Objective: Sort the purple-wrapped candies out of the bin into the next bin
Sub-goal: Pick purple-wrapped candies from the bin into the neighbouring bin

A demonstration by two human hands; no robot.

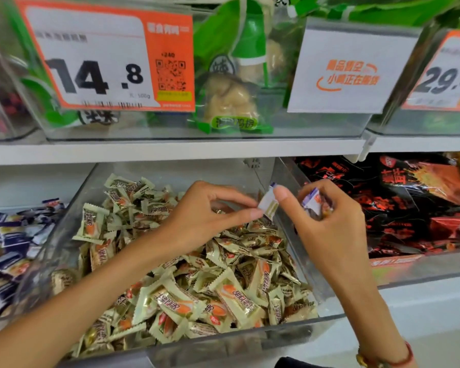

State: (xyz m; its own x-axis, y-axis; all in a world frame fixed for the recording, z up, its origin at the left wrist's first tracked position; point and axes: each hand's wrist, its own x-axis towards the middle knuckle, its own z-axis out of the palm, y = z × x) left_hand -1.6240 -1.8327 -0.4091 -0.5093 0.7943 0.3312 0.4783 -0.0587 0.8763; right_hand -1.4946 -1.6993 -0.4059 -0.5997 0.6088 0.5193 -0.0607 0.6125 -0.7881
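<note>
A clear plastic bin (290,229) in the middle holds a heap of gold-and-cream wrapped candies (223,282). My left hand (202,216) hovers over the heap and pinches one purple-edged candy (268,203) between thumb and forefinger. My right hand (327,216) is just right of it, its thumb touching the same candy, while its curled fingers hold several purple-wrapped candies (315,201). The bin on the left (61,208) is filled with purple-wrapped candies (6,248).
To the right lies a bin of black-and-red snack packets (409,203). A white shelf edge (170,151) runs above the bins, with upper bins of green packets (231,83) and price tags (104,59) hanging in front.
</note>
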